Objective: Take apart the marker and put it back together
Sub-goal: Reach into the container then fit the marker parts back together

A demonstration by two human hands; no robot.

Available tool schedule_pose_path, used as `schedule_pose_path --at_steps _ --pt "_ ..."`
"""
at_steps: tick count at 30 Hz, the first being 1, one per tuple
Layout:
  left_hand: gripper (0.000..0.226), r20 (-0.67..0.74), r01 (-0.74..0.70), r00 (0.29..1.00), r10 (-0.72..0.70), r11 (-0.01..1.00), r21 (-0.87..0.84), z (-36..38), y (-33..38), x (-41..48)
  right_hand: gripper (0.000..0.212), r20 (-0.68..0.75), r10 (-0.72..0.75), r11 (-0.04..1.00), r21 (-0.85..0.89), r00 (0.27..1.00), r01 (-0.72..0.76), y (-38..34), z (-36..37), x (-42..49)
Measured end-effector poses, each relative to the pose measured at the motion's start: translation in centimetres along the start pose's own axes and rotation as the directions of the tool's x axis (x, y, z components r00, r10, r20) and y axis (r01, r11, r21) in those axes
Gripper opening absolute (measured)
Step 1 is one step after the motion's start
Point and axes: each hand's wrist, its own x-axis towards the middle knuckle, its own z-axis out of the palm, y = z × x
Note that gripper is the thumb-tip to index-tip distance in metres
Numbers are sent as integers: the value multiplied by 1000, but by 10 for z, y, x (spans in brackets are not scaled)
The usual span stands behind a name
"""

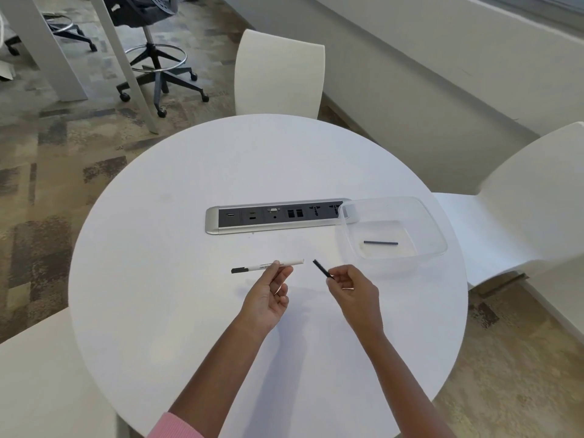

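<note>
My left hand (270, 290) pinches a white marker barrel (268, 266) near its middle and holds it level above the round white table (177, 279). The barrel's black end points left and its open white end points right. To the right, my right hand (350, 287) pinches a thin dark stick-like marker part (321, 268), which points up and left toward the barrel's open end with a small gap between them. Another thin dark stick (380, 243) lies inside the clear plastic tub (437, 235).
A silver and black socket strip (271, 216) is set into the table behind my hands. The clear tub sits at the table's right, partly over the strip. White chairs (279, 74) stand at the far side, the right and the near left.
</note>
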Motion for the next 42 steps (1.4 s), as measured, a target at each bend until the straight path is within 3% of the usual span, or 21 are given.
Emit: schedule_pose_path --at_steps 5,14,21,25,30,36,42 --pt "10 -17 -6 1000 6 1000 8 0 -3 -2 19 -25 -87 993 72 996 88 -20 -7 -12" --pt "7 -27 -12 1000 13 999 44 0 -4 -6 16 -17 -142 990 19 990 143 -21 -5 -15" --pt "11 -74 -96 991 110 981 167 -1 -1 -6 16 36 -422 881 -220 906 419 -24 -11 -12" --pt "12 -96 -142 981 169 962 233 2 0 -6 15 78 -493 812 -316 867 490 -23 -12 -10" --pt "10 -33 -204 974 223 933 298 7 -2 -11 15 78 -404 898 -156 912 411 -26 -7 -8" --pt "11 12 -238 969 247 920 310 14 -2 -14 24 69 -151 987 62 986 147 -32 -3 -5" --pt "14 81 -237 971 223 909 342 12 4 -11 31 71 -156 987 55 985 153 -32 -4 -5"
